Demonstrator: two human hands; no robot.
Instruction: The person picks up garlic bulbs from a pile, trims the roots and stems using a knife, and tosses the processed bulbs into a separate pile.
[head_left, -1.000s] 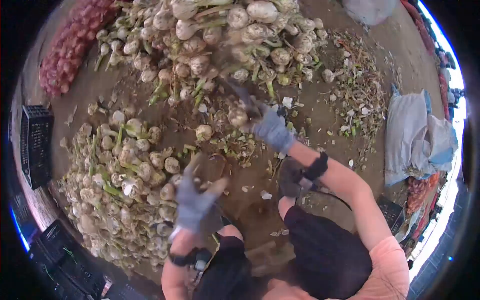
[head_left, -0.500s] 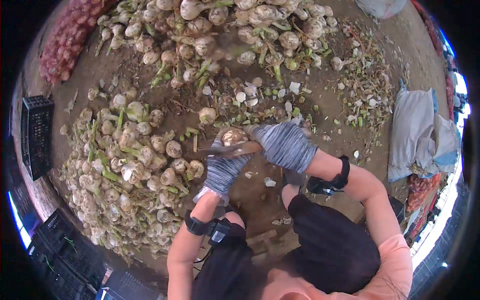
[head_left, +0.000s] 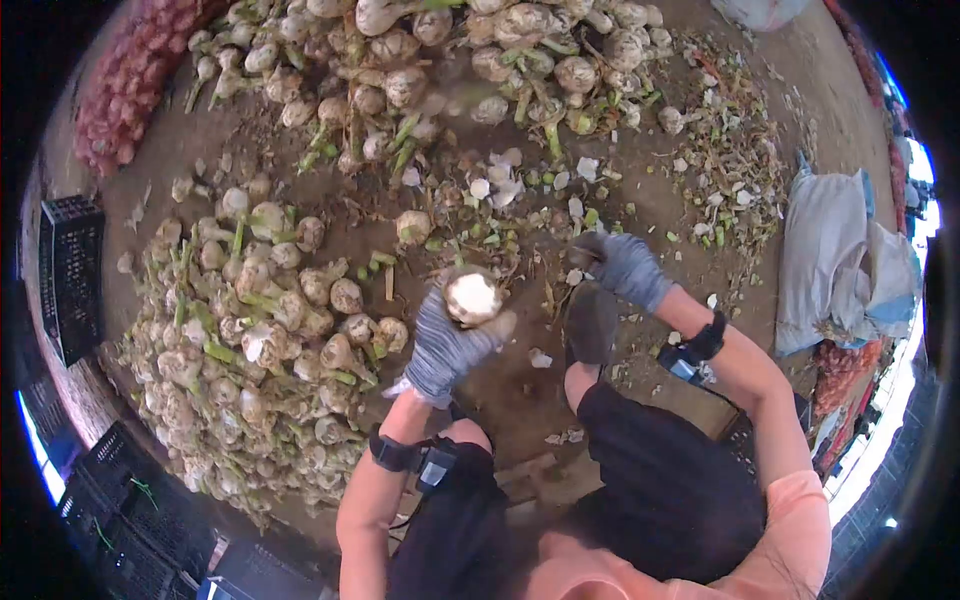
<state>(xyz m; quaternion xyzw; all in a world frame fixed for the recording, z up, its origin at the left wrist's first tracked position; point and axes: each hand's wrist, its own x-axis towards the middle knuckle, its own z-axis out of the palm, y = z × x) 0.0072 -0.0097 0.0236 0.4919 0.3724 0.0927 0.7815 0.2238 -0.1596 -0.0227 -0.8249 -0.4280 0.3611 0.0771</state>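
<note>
My left hand (head_left: 445,345), in a grey knit glove, is closed around a garlic bulb (head_left: 473,297). The bulb's bright white face points up, with a browner skin round its edge. My right hand (head_left: 628,270), also gloved, is apart from the bulb to the right, above my shoe. Its fingers are curled; the knife it held a moment before is mostly hidden there and its blade does not show clearly. A loose garlic bulb (head_left: 413,228) lies on the ground just beyond my left hand.
A large heap of garlic (head_left: 270,350) with stems spreads at the left, and another heap (head_left: 400,85) lies ahead. Trimmings and skins (head_left: 500,185) litter the ground between. Black crates (head_left: 72,275) and a red mesh sack (head_left: 130,85) stand left; white sacks (head_left: 825,260) stand right.
My right hand has moved right, away from the bulb, and the knife no longer lies across it. My left hand has turned the bulb so that its white face shows.
</note>
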